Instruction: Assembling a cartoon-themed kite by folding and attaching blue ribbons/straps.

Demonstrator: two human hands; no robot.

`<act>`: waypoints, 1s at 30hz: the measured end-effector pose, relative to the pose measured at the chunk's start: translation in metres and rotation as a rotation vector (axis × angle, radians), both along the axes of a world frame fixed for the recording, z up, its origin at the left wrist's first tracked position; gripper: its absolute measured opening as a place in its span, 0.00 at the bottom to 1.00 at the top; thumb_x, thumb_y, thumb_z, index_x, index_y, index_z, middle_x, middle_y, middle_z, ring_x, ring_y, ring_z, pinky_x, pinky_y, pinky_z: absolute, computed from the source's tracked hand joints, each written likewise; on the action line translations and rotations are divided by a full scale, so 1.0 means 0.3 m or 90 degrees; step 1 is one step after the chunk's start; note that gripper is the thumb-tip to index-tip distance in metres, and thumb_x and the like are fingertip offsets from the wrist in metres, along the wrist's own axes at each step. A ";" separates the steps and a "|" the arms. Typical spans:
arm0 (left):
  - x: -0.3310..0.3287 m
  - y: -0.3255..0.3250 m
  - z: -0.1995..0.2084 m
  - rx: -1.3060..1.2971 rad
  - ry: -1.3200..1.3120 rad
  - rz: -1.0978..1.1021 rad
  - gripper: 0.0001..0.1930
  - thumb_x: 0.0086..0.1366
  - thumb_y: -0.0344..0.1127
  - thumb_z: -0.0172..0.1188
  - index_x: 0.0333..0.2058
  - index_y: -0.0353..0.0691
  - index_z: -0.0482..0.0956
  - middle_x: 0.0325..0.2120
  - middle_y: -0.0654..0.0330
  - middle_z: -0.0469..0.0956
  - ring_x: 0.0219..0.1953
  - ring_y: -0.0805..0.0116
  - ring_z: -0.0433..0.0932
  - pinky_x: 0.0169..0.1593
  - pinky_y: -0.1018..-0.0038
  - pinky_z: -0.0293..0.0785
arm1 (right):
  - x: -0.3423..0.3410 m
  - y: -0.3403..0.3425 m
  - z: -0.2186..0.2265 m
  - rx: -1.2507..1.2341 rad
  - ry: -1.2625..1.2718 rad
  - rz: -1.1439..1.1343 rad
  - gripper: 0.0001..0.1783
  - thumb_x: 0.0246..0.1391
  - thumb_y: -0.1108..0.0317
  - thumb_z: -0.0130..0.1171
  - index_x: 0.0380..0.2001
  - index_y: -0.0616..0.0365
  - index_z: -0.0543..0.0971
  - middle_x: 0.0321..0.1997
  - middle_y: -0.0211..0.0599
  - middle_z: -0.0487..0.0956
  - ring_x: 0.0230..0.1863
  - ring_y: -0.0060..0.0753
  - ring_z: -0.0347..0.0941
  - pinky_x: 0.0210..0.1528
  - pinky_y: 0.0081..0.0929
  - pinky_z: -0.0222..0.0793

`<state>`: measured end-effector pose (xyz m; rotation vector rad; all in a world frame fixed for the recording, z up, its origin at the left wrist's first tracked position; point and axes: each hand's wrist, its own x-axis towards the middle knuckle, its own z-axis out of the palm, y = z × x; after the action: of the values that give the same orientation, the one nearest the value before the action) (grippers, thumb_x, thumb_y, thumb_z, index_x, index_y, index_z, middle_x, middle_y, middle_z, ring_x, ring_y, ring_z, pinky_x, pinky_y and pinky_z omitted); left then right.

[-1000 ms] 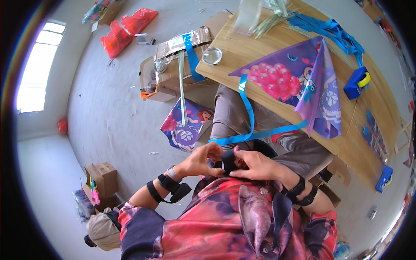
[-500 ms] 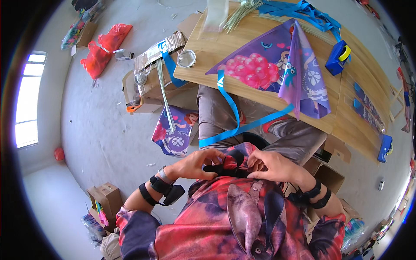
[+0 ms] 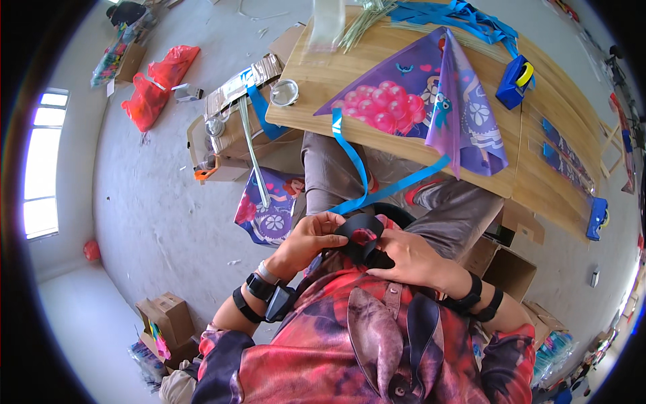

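Note:
Close in front of my body, I hold a black strap point(image 3: 348, 232) that bends into a loop. My left hand point(image 3: 311, 241) pinches its left side between thumb and fingers. The fingers of my right hand point(image 3: 416, 259) are closed on its right side, and some of them are hidden behind the strap. Beyond my hands, a blue ribbon point(image 3: 350, 158) hangs off the table edge in a slack curve over my lap. A purple printed sheet point(image 3: 383, 101) with pink balloons lies on the table, its right part folded and drooping over the edge.
On the wooden table point(image 3: 306, 67) are a blue tape dispenser point(image 3: 513, 84), a roll of clear tape point(image 3: 284, 93), thin pale sticks point(image 3: 363, 27) and piled blue ribbon point(image 3: 464, 17). Another printed sheet point(image 3: 272, 205) hangs left of my legs. Cardboard boxes point(image 3: 508, 273) stand at right.
Both hands have moved slightly farther from my body, raising the black strap, whose loop now shows more openly. My left forearm has shifted right. The whole view has tilted a little.

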<state>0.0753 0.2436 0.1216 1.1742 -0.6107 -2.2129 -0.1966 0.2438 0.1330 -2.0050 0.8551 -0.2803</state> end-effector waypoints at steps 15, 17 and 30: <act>0.035 0.010 -0.046 -0.059 -0.012 -0.061 0.17 0.65 0.21 0.66 0.51 0.35 0.74 0.43 0.66 0.79 0.46 0.78 0.79 0.51 0.80 0.77 | -0.056 0.020 0.050 0.141 -0.048 -0.204 0.28 0.55 0.52 0.69 0.48 0.66 0.77 0.40 0.48 0.82 0.41 0.43 0.82 0.45 0.36 0.76; 0.074 -0.027 -0.011 -0.044 -0.042 -0.111 0.19 0.65 0.22 0.67 0.53 0.33 0.74 0.42 0.61 0.82 0.44 0.77 0.81 0.49 0.80 0.79 | -0.095 0.007 0.060 0.263 -0.092 -0.333 0.28 0.55 0.53 0.71 0.47 0.65 0.77 0.36 0.41 0.81 0.35 0.30 0.78 0.40 0.30 0.74; 0.082 -0.067 0.011 -0.103 -0.083 -0.221 0.22 0.61 0.27 0.74 0.51 0.36 0.75 0.36 0.67 0.82 0.37 0.81 0.78 0.40 0.83 0.72 | -0.133 -0.037 0.073 0.189 -0.099 -0.196 0.25 0.58 0.53 0.69 0.49 0.62 0.78 0.33 0.36 0.79 0.32 0.26 0.73 0.40 0.27 0.71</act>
<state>0.0998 0.2233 0.1247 1.2064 -1.0992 -2.3240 -0.2366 0.2327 0.1550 -1.5542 1.0398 -0.4504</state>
